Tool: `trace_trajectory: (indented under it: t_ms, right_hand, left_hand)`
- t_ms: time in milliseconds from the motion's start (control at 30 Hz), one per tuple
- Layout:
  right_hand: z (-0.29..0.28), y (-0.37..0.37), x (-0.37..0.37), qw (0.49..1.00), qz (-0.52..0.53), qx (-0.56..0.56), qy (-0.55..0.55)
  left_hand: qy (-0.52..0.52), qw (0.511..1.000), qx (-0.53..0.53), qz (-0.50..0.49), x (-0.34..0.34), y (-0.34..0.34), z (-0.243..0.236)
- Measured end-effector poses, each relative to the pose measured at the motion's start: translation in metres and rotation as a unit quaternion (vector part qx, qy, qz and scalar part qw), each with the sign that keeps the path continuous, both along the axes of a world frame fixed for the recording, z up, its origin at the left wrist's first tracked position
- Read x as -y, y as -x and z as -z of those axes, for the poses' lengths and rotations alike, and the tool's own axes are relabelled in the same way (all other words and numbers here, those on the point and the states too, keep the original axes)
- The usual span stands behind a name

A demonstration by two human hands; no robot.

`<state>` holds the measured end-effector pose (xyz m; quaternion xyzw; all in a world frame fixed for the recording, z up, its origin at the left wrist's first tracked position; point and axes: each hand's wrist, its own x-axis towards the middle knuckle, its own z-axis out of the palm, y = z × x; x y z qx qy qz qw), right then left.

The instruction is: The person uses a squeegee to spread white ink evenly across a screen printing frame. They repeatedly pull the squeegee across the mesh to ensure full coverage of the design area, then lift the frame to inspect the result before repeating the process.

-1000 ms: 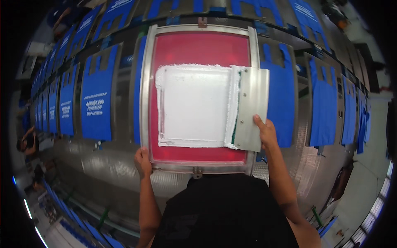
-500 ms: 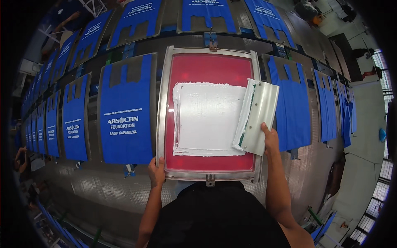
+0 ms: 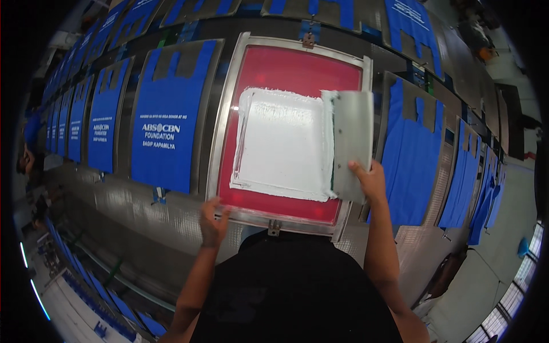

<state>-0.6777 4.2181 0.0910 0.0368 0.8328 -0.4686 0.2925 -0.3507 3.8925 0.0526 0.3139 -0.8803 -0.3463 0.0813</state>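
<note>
A screen printing frame point(image 3: 226, 120) with metal rails and pink-red mesh point(image 3: 291, 68) lies in front of me. Thick white ink point(image 3: 280, 143) coats the middle of the mesh, with raised ridges along its edges. My right hand point(image 3: 370, 182) grips a wide metal squeegee point(image 3: 353, 126), thumb on its top face. The squeegee's ink-covered blade sits along the right edge of the white area, its back over the frame's right rail. At the frame's near left corner is my left hand point(image 3: 214, 220), fingers and thumb around the corner, slightly blurred.
Blue bags with white print point(image 3: 163, 126) lie on boards to the left; more blue bags point(image 3: 412, 154) lie on the right. Another row runs along the far side. A metal hinge clamp point(image 3: 309, 39) stands at the frame's far rail. A person's arm point(image 3: 26, 160) shows at far left.
My view has turned and shifted. The squeegee stands straighter along the ink's right edge. My left hand has slid from the left rail to the near left corner.
</note>
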Motion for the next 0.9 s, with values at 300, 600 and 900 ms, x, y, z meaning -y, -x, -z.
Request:
trace_trajectory:
  t_ms: [300, 600, 900]
  right_hand:
    - [-0.002, 0.085, 0.121, 0.824, -0.417, -0.318, -0.212]
    - [0.009, 0.0, 0.092, 0.779, -0.45, -0.412, -0.142]
    - [-0.054, -0.09, 0.079, 0.829, -0.51, -0.201, -0.113]
  left_hand:
    - [-0.427, 0.882, 0.178, -0.087, -0.119, -0.004, -0.009]
    - [-0.539, 0.815, 0.155, -0.148, -0.125, -0.011, -0.001]
    - [-0.61, 0.761, 0.172, -0.141, -0.119, -0.02, 0.027]
